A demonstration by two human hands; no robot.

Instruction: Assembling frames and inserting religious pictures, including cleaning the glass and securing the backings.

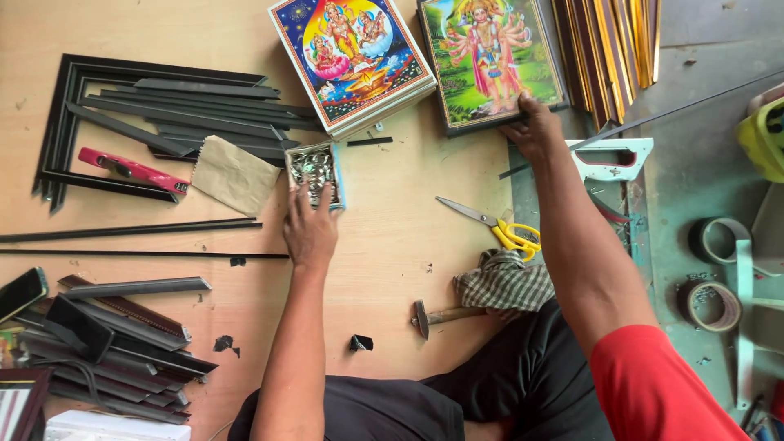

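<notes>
My left hand [309,229] reaches into a small open box of shiny metal bits [314,170] on the wooden board, its fingers resting on the box's near edge. My right hand [535,126] grips the lower right edge of a dark-framed colourful picture [488,61] lying at the far side. To the left of that frame lies a stack of colourful prints [353,61]. Whether the left fingers hold any of the metal bits is hidden.
Black frame strips [163,110] and a red tool [131,170] lie far left, by a brown paper piece [233,173]. Yellow-handled scissors [498,229], a hammer [437,317], a checked cloth [505,282], a staple gun [612,157], tape rolls [714,304] and gold mouldings [608,49] lie right.
</notes>
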